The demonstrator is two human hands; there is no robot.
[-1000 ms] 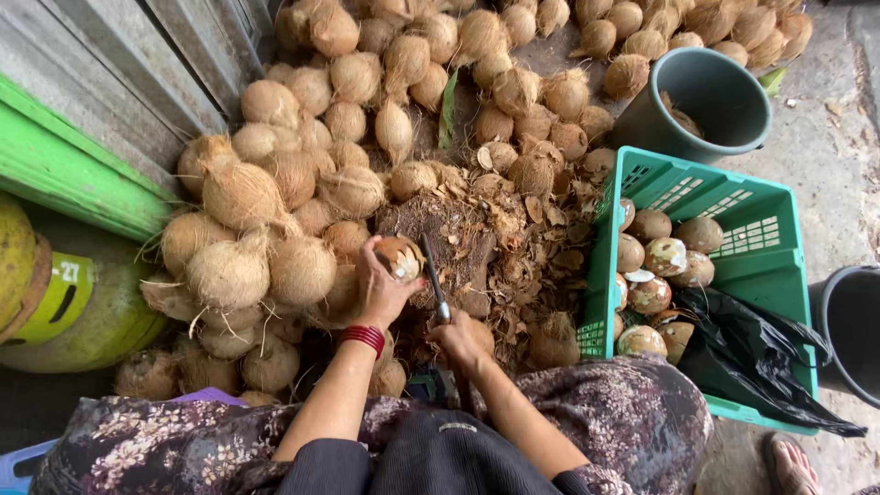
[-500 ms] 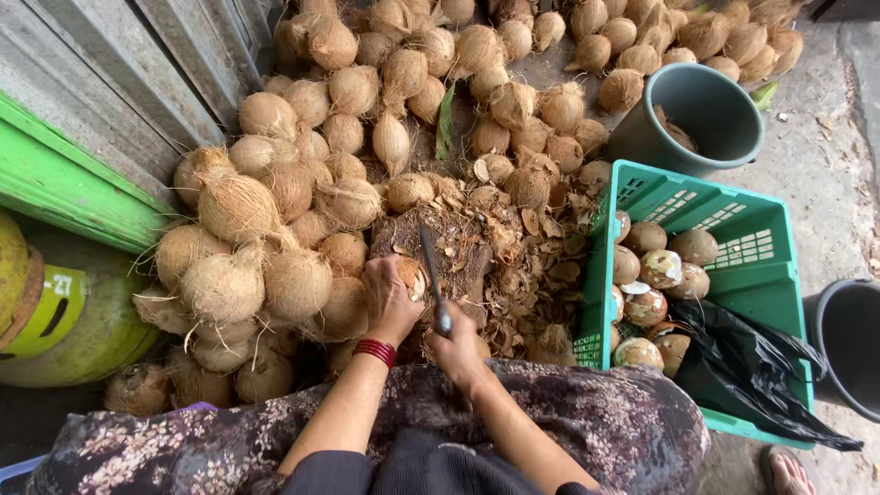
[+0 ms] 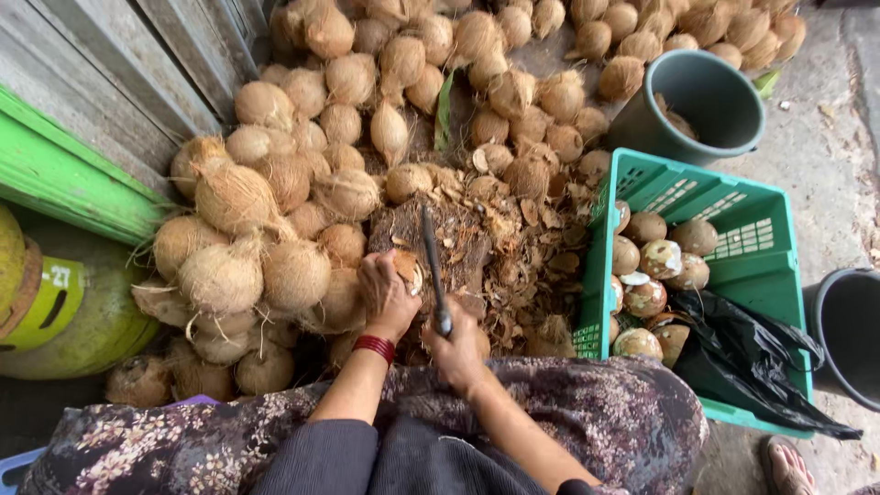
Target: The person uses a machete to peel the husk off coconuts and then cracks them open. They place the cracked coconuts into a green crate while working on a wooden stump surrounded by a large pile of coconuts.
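My left hand [image 3: 385, 293], with a red band at the wrist, grips a partly shelled coconut [image 3: 406, 270] on a heap of husk scraps [image 3: 495, 257]. My right hand [image 3: 458, 344] is closed on the handle of a long dark knife [image 3: 431, 257]. Its blade points away from me and lies right beside the coconut. A patterned cloth [image 3: 587, 422] covers my lap just below both hands.
A large pile of brown husked coconuts [image 3: 302, 183] fills the left and back. A green plastic crate [image 3: 733, 229] at right holds several peeled coconuts and a black bag [image 3: 742, 348]. A grey bucket [image 3: 701, 101] stands behind it, a dark bucket [image 3: 848, 330] at far right, a green-yellow cylinder [image 3: 64, 312] at left.
The coconut in my left hand has come closer to me and been turned. The knife has shifted from raised over the husk heap to lying against the coconut.
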